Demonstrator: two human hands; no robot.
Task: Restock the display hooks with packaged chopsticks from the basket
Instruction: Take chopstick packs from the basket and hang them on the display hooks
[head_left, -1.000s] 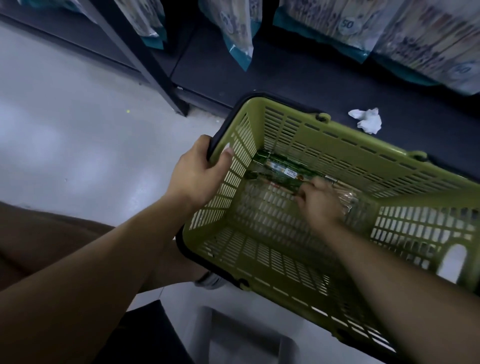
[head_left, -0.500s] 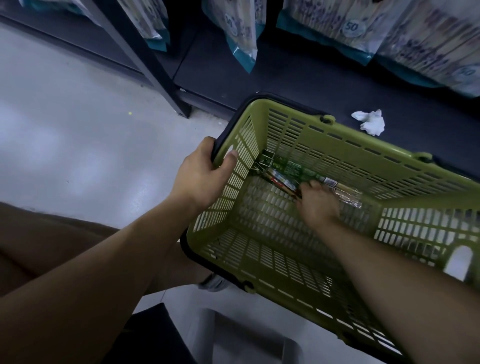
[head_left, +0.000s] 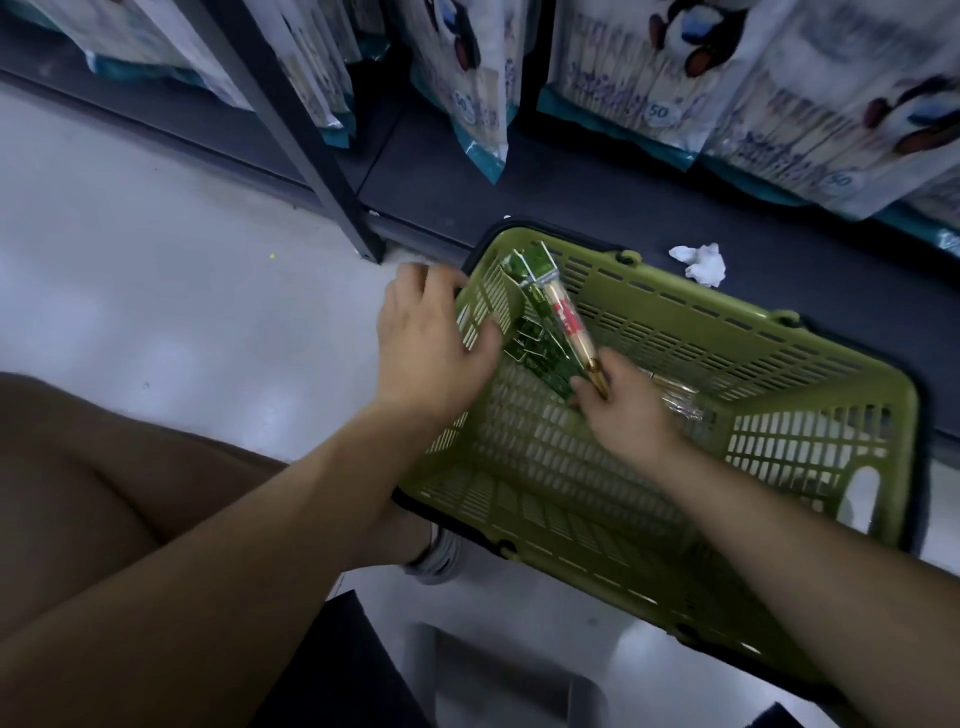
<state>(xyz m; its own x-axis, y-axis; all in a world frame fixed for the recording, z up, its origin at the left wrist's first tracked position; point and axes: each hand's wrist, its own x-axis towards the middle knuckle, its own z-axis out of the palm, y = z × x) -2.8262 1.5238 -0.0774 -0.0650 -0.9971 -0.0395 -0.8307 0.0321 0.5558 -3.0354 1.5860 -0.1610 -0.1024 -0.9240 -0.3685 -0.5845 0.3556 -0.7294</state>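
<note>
The right grip (head_left: 623, 410) pinches the lower end of the green chopstick packs (head_left: 545, 332), glossy, with a red label over tan sticks, slanting up toward the far left corner of the basket (head_left: 753, 343), while the left grip (head_left: 431, 338) curls over its left rim, thumb inside.

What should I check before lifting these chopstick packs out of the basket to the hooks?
1. Right hand grips the chopstick packs by their lower end: ok.
2. Left hand holds the basket wall, steadying it: ok.
3. Packs lifted out of the basket: not ok, lower ends inside.
4. Free hook ready: cannot tell, no hooks in view.
5. Basket emptied: not ok, a clear pack lies on its floor.
</note>
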